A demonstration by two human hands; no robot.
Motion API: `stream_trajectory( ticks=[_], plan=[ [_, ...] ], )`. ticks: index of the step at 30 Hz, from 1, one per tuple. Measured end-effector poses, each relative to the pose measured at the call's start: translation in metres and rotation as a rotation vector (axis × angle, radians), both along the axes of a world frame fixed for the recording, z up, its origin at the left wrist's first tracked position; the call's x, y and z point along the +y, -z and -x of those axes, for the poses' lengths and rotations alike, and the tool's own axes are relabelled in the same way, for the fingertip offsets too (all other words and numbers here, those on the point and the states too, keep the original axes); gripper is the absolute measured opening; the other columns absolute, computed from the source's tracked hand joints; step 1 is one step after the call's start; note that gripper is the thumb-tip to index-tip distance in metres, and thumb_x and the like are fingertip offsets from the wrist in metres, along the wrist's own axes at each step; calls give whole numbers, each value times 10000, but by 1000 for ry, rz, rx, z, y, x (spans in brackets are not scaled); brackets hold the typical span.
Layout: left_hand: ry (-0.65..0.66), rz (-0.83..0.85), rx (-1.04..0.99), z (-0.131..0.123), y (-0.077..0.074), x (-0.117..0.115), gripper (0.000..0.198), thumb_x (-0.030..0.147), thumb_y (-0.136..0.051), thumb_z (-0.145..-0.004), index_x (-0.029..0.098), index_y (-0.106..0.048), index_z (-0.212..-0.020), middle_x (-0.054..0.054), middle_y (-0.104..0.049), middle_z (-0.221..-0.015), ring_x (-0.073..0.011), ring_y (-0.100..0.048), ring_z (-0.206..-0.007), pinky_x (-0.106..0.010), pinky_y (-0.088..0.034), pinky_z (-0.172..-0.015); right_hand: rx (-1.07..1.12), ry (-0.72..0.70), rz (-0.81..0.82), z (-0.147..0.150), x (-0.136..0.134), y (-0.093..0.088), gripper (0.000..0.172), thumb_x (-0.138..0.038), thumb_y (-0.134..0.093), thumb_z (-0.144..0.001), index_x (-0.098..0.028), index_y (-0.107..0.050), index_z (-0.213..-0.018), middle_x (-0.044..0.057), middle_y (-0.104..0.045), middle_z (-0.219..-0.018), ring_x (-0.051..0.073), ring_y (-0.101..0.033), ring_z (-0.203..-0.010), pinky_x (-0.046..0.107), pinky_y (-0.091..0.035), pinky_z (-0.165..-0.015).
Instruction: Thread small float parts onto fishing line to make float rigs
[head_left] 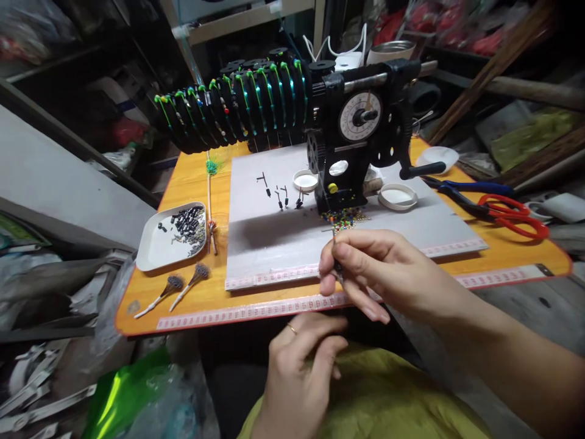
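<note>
Needle (335, 251) sits pinched upright between thumb and fingers of our right hand (370, 268), over the near part of the board (274, 244), just short of the beads (343, 218) piled under the machine (347, 140). Our left hand (297, 372) curls below the counter (192, 299); we cannot tell whether it holds anything. We judge a jolt could scatter beads, or the thin needle could slip. We count one tray (155, 247), two tufted sticks (173, 285), two white lids (397, 196) and one pair of red scissors (516, 219).
</note>
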State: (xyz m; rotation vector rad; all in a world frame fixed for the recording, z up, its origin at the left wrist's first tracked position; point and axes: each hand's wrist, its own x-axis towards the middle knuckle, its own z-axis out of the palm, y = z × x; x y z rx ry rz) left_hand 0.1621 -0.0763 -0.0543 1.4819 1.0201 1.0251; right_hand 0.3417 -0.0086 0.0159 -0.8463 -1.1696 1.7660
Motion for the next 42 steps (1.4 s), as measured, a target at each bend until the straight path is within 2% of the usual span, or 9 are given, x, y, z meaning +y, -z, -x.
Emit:
stream_trajectory(
  ticks=[5,10,15,20,25,29,32,36,42],
  plan=[
    [-164,-32,-74,-2,-29,31,398,258,-822,-832,329,-712,-1208,-32,-645,-1170,-41,-527,-576,-164,-469,-517,-172,-10,-141,-1,0,-8,350,-490,-591,-993,-171,-724,-942,17,-727,-813,-15,-383,-366,129,-287,-367],
    [-96,47,-292,-18,-48,49,187,331,-721,-925,239,-778,-1078,-64,-721,-1159,-212,-670,-1071,-296,-529,-935,-226,40,-207,0,1,-12,315,-482,-668,-942,-182,-753,-897,60,-753,-991,59,-568,-568,173,-522,-572],
    [26,91,-140,-21,-28,28,203,216,-691,-919,183,-725,-722,-42,-731,-785,-189,-662,-775,-297,-513,-785,114,-10,111,-5,5,-6,328,-506,-668,-933,-192,-619,-853,-30,-625,-657,44,-499,-379,121,-361,-339],
    [31,63,69,-11,0,5,197,137,-647,-889,174,-755,-728,-68,-725,-705,-188,-645,-656,-262,-459,-592,163,-30,181,-6,7,6,384,-508,-714,-897,-178,-545,-798,-71,-493,-581,53,-527,-401,116,-399,-363],
    [255,-33,281,7,-17,22,302,139,-503,-958,153,-805,-956,-107,-778,-777,-211,-707,-710,-281,-520,-701,73,-44,140,-11,8,19,356,-510,-651,-948,-167,-595,-870,-56,-529,-625,43,-502,-411,119,-379,-360],
    [26,-75,257,10,-53,72,328,265,-519,-1009,199,-694,-1279,-17,-690,-666,-159,-634,-604,-253,-493,-615,-252,34,-121,-14,10,15,345,-482,-555,-1015,-156,-663,-980,-7,-617,-744,48,-506,-521,147,-409,-465],
    [-103,-93,54,-5,-77,123,335,320,-542,-1005,140,-657,-1263,29,-606,-637,-77,-468,-396,-205,-384,-425,-584,115,-439,-12,10,10,372,-459,-469,-1051,-168,-674,-941,20,-667,-772,127,-643,-716,215,-520,-653],
    [-130,-133,-55,-30,-94,174,356,350,-640,-948,116,-665,-1215,60,-563,-574,-58,-405,-351,-188,-303,-365,-844,242,-698,-10,10,13,299,-370,-453,-1055,-204,-670,-932,17,-719,-800,147,-680,-699,237,-535,-639],
    [-157,-197,-138,-24,-92,159,203,364,-684,-917,168,-712,-874,20,-580,-702,-51,-379,-457,-191,-298,-416,-992,423,-873,-13,13,39,278,-273,-489,-1016,-167,-673,-1196,130,-750,-1033,280,-689,-937,416,-558,-796]
  ],
)
